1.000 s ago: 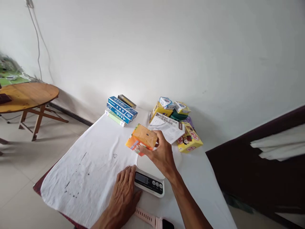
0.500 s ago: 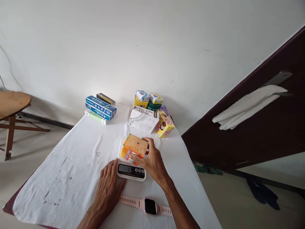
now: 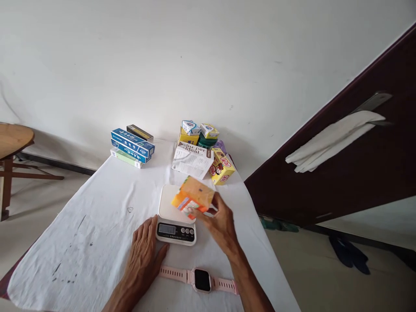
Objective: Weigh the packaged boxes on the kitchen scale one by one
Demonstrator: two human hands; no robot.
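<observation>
My right hand (image 3: 221, 223) grips an orange box (image 3: 196, 193) between thumb and fingers, tilted above the right part of a kitchen scale (image 3: 168, 203). The scale has a white platform and a black front panel with a small display and round buttons; its reading is too faint to make out. My left hand (image 3: 143, 251) lies flat on the cloth, fingers stretched out, close against the scale's left side. A pink smartwatch (image 3: 202, 280) with its strap laid out sits in front of the scale, between my forearms.
Blue toothpaste-like boxes (image 3: 132, 142) are stacked at the back left of the white-covered table (image 3: 97, 216). At the back right stand a white "Super Meal" box (image 3: 192, 161), a yellow box (image 3: 221, 168) and smaller cartons. A wooden stool (image 3: 14, 141) is left; a dark door (image 3: 325, 173) right.
My right hand has lifted the orange box and shifted it to the right, baring more of the scale's platform. My left hand stays beside the scale. The view has moved slightly.
</observation>
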